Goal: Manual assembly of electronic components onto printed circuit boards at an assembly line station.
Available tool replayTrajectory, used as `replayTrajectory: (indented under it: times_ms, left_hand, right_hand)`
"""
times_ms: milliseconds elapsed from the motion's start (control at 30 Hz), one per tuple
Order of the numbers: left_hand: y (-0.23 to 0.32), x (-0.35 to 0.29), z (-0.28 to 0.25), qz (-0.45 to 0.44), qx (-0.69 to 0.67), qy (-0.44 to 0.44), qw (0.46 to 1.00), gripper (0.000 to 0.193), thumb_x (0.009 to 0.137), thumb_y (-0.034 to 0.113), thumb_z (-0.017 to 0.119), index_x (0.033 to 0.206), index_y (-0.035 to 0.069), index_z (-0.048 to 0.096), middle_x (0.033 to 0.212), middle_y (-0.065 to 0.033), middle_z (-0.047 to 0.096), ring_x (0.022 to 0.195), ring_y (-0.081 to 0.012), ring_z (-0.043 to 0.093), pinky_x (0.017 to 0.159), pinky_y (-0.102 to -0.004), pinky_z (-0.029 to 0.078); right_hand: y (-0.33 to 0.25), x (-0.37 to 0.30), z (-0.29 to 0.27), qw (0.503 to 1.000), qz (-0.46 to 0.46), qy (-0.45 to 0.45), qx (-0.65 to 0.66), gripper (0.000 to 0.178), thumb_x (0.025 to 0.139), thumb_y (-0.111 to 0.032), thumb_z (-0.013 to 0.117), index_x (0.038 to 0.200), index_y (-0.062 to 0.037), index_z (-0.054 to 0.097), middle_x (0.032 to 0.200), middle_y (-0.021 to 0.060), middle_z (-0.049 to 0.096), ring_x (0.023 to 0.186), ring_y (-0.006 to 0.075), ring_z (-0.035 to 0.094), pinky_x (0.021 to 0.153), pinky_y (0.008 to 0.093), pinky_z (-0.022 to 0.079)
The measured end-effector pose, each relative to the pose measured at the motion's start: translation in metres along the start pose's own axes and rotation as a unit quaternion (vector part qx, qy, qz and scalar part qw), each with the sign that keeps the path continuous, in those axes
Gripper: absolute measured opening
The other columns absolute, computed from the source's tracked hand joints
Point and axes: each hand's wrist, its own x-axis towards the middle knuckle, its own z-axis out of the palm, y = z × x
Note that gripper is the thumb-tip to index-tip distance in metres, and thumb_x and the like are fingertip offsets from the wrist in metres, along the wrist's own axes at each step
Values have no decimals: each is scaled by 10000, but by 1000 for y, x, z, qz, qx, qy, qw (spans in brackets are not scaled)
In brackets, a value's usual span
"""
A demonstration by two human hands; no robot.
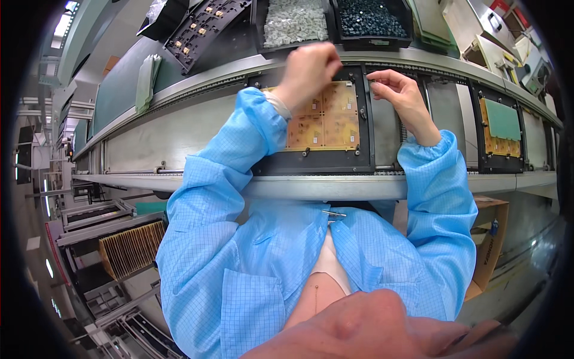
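My left hand (308,72) is curled closed above the far edge of a tan circuit board panel (341,128); motion blurs it a little, and what its fingers hold, if anything, is hidden. The panel sits in a black carrier frame (329,162) on the conveyor. Just beyond the frame's right edge hovers my right hand (406,102), thumb and index finger drawn together in a pinch. Whatever lies between those fingertips is too small to name. Small white parts dot the panel, and my left wrist and sleeve cover its upper left part.
Beyond the conveyor rail (221,70) stand a bin of white parts (296,24) and a bin of dark parts (371,21). A black tray (206,30) lies to their left. Farther right, another carrier (484,155) holds a board under a green sheet (502,119).
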Motion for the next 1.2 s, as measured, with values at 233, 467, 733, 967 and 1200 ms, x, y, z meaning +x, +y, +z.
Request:
replayTrajectory:
  times_ms: [233, 467, 733, 967, 1200]
  left_hand:
    - [-60, 39, -21, -8, 184, 52, 981, 129, 841, 206, 687, 901, 97, 723, 934, -104, 682, 897, -315, 670, 779, -414, 533]
    - [-57, 52, -30, 6, 254, -57, 966, 95, 807, 114, 653, 839, 30, 686, 859, -187, 688, 892, -363, 672, 797, -452, 529]
    - [-71, 41, -29, 100, 160, 42, 981, 83, 820, 35, 628, 887, 42, 677, 856, -188, 670, 853, -355, 661, 754, -433, 538]
    - [-54, 36, -42, 69, -107, 179, 976, 148, 815, -18, 583, 827, 36, 720, 818, -175, 652, 777, -357, 648, 693, -403, 521]
    - [-58, 40, -46, -76, -245, 164, 952, 205, 821, -29, 553, 899, 17, 738, 775, -148, 700, 620, -226, 664, 564, -314, 516]
  right_hand:
    - [5, 1, 2, 995, 33, -11, 96, 275, 937, -134, 679, 1175, 4, 669, 1009, 41, 688, 860, 87, 612, 832, 254, 522]
    - [1, -5, -2, 987, 80, -9, 142, 302, 935, -114, 680, 1209, 10, 652, 1057, 59, 690, 908, 102, 640, 870, 259, 535]
    - [1, -4, -4, 989, 94, -8, 118, 294, 937, -108, 676, 1202, 18, 651, 1054, 65, 690, 884, 104, 647, 841, 249, 546]
    - [-7, 5, 12, 977, 25, 31, -208, 170, 914, -129, 699, 1032, -7, 716, 892, 23, 708, 774, 78, 626, 712, 223, 511]
    - [-13, 8, 21, 918, -31, 56, -392, 148, 886, -136, 712, 962, -11, 732, 869, 65, 711, 721, 106, 627, 673, 252, 510]
